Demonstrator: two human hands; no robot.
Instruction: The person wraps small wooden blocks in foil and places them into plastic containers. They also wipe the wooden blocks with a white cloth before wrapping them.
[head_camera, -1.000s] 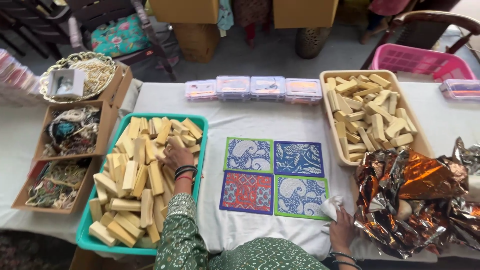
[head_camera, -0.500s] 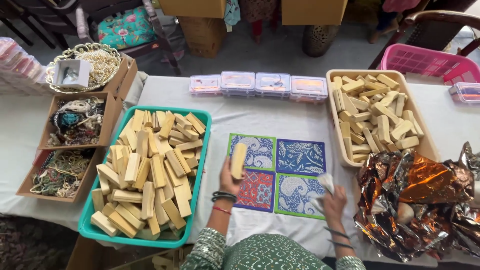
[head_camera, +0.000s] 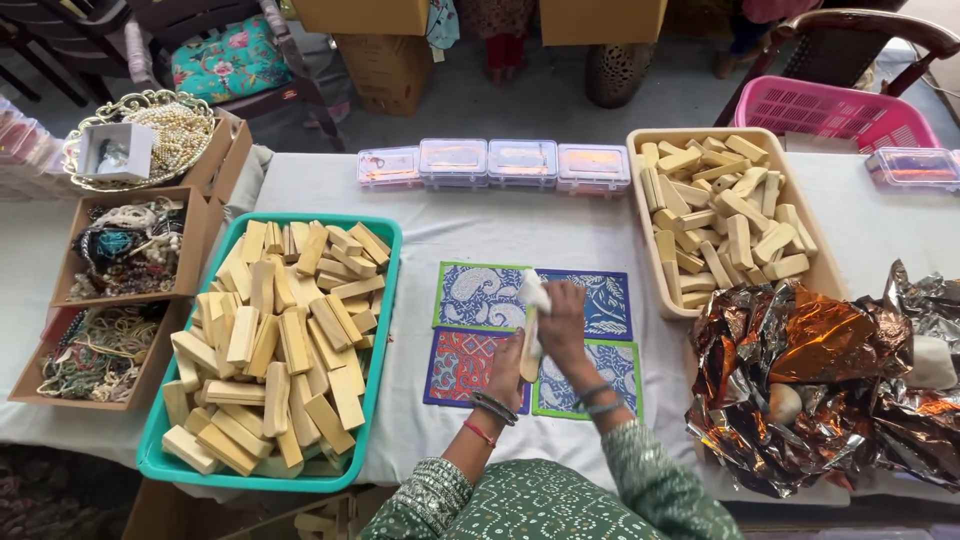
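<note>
The left hand (head_camera: 507, 370) grips the lower end of a pale wooden block (head_camera: 529, 342), fingers closed around it, holding it upright over the middle of four patterned cloth squares (head_camera: 470, 296) laid in a two-by-two grid on the white-covered table (head_camera: 500, 225). The right hand (head_camera: 563, 325) presses a white cloth (head_camera: 533, 292) against the upper part of the block, fingers curled over the cloth and the block. Both wrists carry bangles. To the left of the squares stands a teal tray (head_camera: 385, 330) heaped with similar wooden blocks. To the right, a beige tray (head_camera: 640, 240) holds smaller, paler blocks. Crumpled copper and silver foil (head_camera: 810, 380) lies at the right front of the table, just beside the beige tray. A row of small clear plastic boxes (head_camera: 490, 163) sits along the far edge. Cardboard boxes of beads and jewellery (head_camera: 120, 270) stand at the far left, and a pink basket (head_camera: 835, 108) stands behind the table at the right.
</note>
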